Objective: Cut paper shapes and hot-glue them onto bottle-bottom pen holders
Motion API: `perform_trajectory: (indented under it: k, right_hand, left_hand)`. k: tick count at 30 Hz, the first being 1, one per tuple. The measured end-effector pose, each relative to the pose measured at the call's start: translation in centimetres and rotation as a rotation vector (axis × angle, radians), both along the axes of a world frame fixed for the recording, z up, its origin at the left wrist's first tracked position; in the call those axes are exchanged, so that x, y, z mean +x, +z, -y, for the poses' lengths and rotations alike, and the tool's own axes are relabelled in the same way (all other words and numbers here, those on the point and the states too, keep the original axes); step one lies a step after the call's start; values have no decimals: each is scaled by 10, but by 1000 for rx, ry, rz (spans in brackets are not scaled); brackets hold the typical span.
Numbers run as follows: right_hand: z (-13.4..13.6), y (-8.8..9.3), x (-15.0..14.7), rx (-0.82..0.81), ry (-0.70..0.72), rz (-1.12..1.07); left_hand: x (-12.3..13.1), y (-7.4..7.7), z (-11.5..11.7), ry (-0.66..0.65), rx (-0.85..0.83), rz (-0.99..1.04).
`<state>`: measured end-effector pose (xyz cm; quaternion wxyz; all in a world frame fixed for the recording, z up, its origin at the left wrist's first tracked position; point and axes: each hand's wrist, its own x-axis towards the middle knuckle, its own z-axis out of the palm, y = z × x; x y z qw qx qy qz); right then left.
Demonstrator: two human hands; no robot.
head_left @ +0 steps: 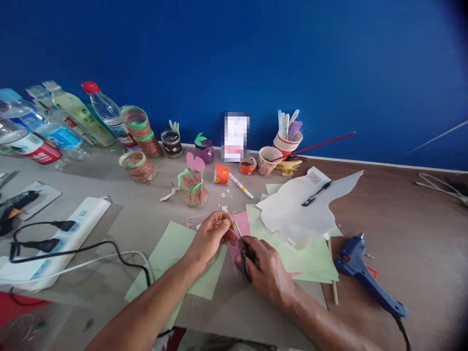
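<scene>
My right hand (268, 270) is closed around the black handles of a pair of scissors (239, 239), whose blades point up and away across a pink sheet of paper (237, 234). My left hand (212, 234) pinches the top edge of that pink sheet, its fingertips right beside the blades. Under both hands lie light green paper sheets (171, 253). Small paper scraps are scattered just beyond the hands.
A blue glue gun (360, 270) lies at the right beside a wooden stick (332, 273). White paper (296, 209) carries a black pen (316, 193). A power strip (54, 243) with cables sits left. Bottles, decorated jars and paper cups line the blue wall.
</scene>
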<state>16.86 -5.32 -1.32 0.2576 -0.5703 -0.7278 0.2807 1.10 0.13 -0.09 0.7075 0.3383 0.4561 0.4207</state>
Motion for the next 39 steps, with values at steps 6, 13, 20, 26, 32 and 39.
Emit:
perform_trajectory:
  k: [6, 13, 20, 26, 32, 39]
  right_hand:
    - [0, -1, 0, -21, -5, -41]
    - [0, 0, -1, -12, 12, -38]
    - [-1, 2, 1, 4, 37, -17]
    - [-1, 1, 2, -8, 36, 3]
    - [-1, 3, 2, -14, 36, 11]
    - [-1, 0, 2, -25, 34, -17]
  left_hand:
    - [0, -1, 3, -122, -11, 5]
    - [1, 1, 1, -104, 34, -85]
    - [-1, 5, -1, -120, 61, -162]
    - [-3, 9, -2, -105, 66, -197]
    - [-5, 7, -3, -107, 91, -217]
    - [-6, 7, -3, -117, 103, -221]
